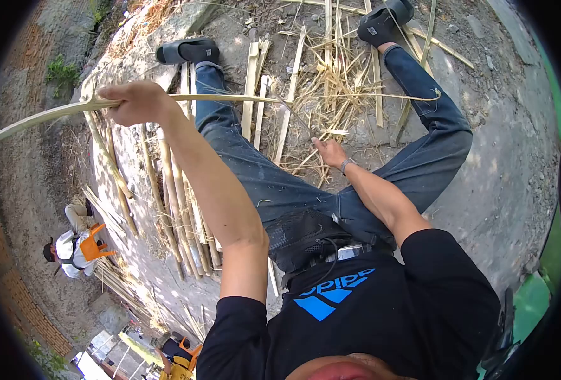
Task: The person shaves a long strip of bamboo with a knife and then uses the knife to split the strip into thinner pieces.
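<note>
My left hand (133,105) is closed around a long split bamboo strip (230,97), raised over my left leg. The strip's broad, curved end sticks out past the hand on the left; its thinner part runs right across my lap, with a thin curled sliver (413,97) at the far end. In my right hand (331,152), closed near my right thigh, is the handle of a slim knife (296,117). Its blade points up and left, its tip overlapping the strip in this view. Between my legs lies a heap of bamboo shavings (337,82).
Split bamboo slats (251,85) lie on the ground between my feet. Bamboo poles (173,196) are laid out at my left. Beyond them, one person (71,250) sits by an orange chair (93,244), and another person (178,361) is lower left.
</note>
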A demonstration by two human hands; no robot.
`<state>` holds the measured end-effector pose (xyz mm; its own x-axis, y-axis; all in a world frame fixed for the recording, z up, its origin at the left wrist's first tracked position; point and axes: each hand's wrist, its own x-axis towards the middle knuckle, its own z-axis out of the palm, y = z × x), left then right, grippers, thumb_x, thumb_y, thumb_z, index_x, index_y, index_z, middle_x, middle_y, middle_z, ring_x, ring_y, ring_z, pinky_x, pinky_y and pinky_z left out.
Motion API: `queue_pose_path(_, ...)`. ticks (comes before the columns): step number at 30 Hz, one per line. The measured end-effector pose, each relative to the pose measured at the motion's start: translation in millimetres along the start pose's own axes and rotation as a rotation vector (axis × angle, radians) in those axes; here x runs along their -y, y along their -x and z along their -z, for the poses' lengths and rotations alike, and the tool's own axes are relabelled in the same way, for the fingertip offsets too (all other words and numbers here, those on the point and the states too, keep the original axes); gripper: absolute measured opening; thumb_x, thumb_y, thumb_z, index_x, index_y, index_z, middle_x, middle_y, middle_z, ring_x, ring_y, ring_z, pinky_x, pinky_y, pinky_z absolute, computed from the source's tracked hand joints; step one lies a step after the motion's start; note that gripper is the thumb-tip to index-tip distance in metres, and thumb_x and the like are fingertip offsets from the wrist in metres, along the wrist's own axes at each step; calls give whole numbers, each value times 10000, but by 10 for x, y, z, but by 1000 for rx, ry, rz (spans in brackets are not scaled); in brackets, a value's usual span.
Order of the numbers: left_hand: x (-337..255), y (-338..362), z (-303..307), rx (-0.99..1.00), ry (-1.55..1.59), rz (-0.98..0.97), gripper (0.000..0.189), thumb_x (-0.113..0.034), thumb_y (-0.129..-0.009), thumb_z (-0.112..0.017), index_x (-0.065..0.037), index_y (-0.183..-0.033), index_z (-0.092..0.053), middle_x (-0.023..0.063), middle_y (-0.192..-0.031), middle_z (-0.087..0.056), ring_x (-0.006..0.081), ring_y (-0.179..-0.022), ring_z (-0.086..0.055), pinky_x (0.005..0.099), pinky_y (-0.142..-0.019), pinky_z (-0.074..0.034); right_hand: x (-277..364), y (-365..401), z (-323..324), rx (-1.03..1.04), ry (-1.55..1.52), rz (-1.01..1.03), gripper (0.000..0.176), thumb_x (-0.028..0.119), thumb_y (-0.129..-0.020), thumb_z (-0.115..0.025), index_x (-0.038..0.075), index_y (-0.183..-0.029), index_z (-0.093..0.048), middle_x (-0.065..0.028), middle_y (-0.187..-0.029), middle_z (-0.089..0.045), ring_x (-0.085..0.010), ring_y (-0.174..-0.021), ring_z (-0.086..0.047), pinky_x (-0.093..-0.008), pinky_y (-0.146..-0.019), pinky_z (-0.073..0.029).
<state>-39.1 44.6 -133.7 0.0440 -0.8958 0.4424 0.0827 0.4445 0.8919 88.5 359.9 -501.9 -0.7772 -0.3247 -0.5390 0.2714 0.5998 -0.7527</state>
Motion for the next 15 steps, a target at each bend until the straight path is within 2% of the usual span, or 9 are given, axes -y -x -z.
queue_pose_path(1, 13, -1, 6, -24, -1, -50, 624, -418, -1036, -492, 60, -635, -473, 159, -622, -523, 247, -562, -497, 439, -536, -426, 73, -62, 44, -13, -7, 14, 668, 652, -928, -564, 36, -670, -593, -62, -542, -538, -210, -519, -551, -409, -528, -451)
queue_pose_path(3, 87, -49, 34, 27, -57, -63, 599, -442, -1043, -460, 101, -803, -541, 191, -706, -575, 275, -604, -557, 443, -556, -451, 234, 62, 94, 105, -176, -181, 562, 544, -942, -616, 22, -735, -607, 3, -509, -426, -182, -451, -406, -394, -513, -382)
queue_pose_path(5, 51, -9, 14, 26, -62, -84, 601, -432, -1046, -454, 88, -755, -533, 175, -646, -555, 272, -565, -538, 445, -540, -441, 557, 146, 166, 226, -389, -374, 450, 407, -930, -673, 94, -638, -536, 8, -520, -466, -139, -448, -488, -346, -533, -441)
queue_pose_path(7, -5, 54, -20, 17, -95, -80, 604, -423, -1049, -447, 71, -709, -517, 157, -601, -531, 269, -536, -528, 446, -533, -444, 701, 190, 105, 755, -1346, -616, 350, 268, -900, -700, 111, -655, -507, 39, -516, -425, -118, -418, -435, -324, -501, -417)
queue_pose_path(8, -26, 91, -49, 47, -83, -101, 608, -424, -1049, -444, 65, -694, -511, 156, -591, -521, 272, -535, -533, 451, -533, -450, 856, 243, 97, 760, -1333, -622, 350, 268, -900, -700, 111, -655, -507, 39, -516, -425, -118, -418, -435, -324, -501, -417)
queue_pose_path(11, -21, 129, -137, 62, -59, -134, 621, -437, -1046, -440, 57, -672, -482, 172, -598, -506, 290, -534, -550, 436, -534, -477, 1747, 733, 303, 862, -1348, -463, 275, 207, -871, -673, 119, -675, -501, 52, -525, -437, -115, -420, -437, -345, -481, -413)
queue_pose_path(13, -34, 128, -141, 100, -71, -140, 603, -429, -1053, -427, 57, -703, -486, 162, -620, -520, 277, -536, -549, 416, -525, -472, 2269, 908, 490, 379, -498, 101, 254, 166, -836, -643, 99, -655, -478, -7, -515, -477, -185, -422, -472, -370, -486, -425)
queue_pose_path(14, -35, 130, -157, 112, -75, -136, 603, -429, -1053, -427, 57, -703, -486, 162, -620, -520, 277, -536, -549, 416, -525, -472, 2299, 837, 440, 374, -504, 91, 254, 166, -836, -643, 99, -655, -478, -7, -515, -477, -185, -422, -472, -370, -486, -425)
queue_pose_path(15, -41, 130, -150, 109, -34, -128, 595, -422, -1058, -418, 53, -705, -486, 149, -616, -515, 267, -533, -537, 421, -525, -467, 2300, 738, 390, 110, -384, 372, 240, 133, -808, -632, 63, -643, -473, -46, -508, -469, -195, -430, -449, -371, -484, -409)
